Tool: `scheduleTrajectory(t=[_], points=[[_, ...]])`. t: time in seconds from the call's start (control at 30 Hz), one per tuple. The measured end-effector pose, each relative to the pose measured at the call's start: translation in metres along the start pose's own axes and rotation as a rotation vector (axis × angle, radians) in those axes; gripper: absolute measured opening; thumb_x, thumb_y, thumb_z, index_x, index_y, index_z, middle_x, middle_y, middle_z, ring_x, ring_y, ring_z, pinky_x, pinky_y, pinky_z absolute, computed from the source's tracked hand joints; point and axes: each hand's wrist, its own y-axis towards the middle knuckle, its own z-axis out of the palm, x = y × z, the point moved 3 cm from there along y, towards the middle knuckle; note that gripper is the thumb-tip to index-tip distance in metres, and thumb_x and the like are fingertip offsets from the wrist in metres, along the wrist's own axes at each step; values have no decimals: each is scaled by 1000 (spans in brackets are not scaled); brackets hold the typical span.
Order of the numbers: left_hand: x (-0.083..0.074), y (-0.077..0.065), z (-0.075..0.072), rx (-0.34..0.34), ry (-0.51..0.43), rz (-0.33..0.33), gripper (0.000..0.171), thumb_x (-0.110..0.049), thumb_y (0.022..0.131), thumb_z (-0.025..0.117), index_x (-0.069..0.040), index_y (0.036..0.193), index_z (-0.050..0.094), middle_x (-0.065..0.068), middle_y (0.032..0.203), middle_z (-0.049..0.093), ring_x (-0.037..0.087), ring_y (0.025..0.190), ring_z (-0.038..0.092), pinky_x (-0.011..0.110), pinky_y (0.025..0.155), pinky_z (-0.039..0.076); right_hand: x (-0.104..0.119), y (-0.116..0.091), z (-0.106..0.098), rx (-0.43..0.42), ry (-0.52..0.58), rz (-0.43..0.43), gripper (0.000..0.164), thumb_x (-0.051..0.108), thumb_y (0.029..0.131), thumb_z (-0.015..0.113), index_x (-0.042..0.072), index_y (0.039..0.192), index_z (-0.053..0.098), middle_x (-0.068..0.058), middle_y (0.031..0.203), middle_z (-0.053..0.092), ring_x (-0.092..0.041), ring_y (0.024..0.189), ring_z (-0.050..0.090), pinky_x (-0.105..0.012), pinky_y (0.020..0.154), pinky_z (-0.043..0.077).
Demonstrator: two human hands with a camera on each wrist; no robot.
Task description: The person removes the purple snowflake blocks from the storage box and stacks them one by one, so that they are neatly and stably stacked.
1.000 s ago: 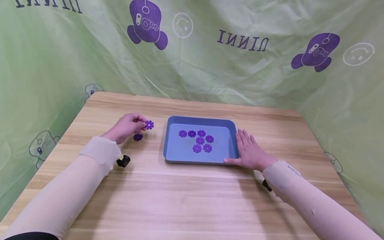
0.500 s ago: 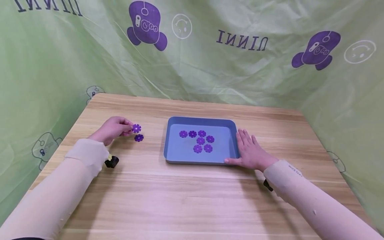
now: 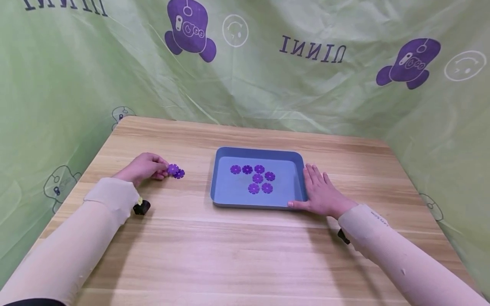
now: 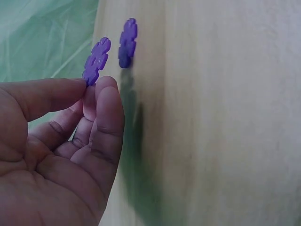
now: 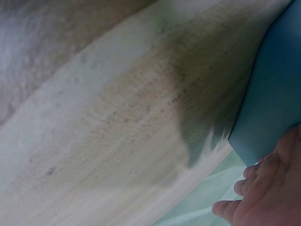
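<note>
My left hand (image 3: 144, 166) pinches a purple notched disc (image 4: 97, 60) between thumb and fingertips. In the left wrist view this disc is tilted up, apart from a second purple disc (image 4: 128, 43) that lies on the wooden table. From the head view the held disc (image 3: 173, 169) partly overlaps the lying one (image 3: 179, 174). With fingers straight, my right hand (image 3: 322, 194) rests against the right side of a blue-grey tray (image 3: 220, 197), its thumb along the front right corner. Several flower-shaped purple discs (image 3: 257, 178) lie flat inside the tray.
The wooden table (image 3: 229, 255) spans the view, its far edge close to a green printed curtain (image 3: 260, 93). Small black wrist devices (image 3: 142, 208) hang under both cuffs. Between the left hand and the tray is a stretch of bare wood.
My left hand has drawn back left, away from the tray, with its disc, then lowered slightly toward the disc on the table. The right hand and tray stay put.
</note>
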Motion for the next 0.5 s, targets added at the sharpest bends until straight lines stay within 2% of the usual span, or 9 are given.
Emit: scheduleTrajectory(t=[0.23, 0.5], points=[[5, 2, 1, -10, -3, -17, 26, 0, 107, 48, 19, 124, 54, 5, 90, 66, 9, 78, 63, 23, 73, 57, -1, 0, 1, -5, 3, 0, 123, 72, 91, 61, -19, 155, 8, -36, 164, 3, -50, 153, -1, -67, 119, 4], [3, 2, 5, -2, 1, -25, 27, -1, 107, 48, 19, 125, 54, 5, 90, 66, 10, 78, 63, 23, 72, 57, -1, 0, 0, -4, 18, 5, 123, 71, 91, 62, -19, 155, 7, -36, 164, 2, -50, 153, -1, -68, 119, 4]])
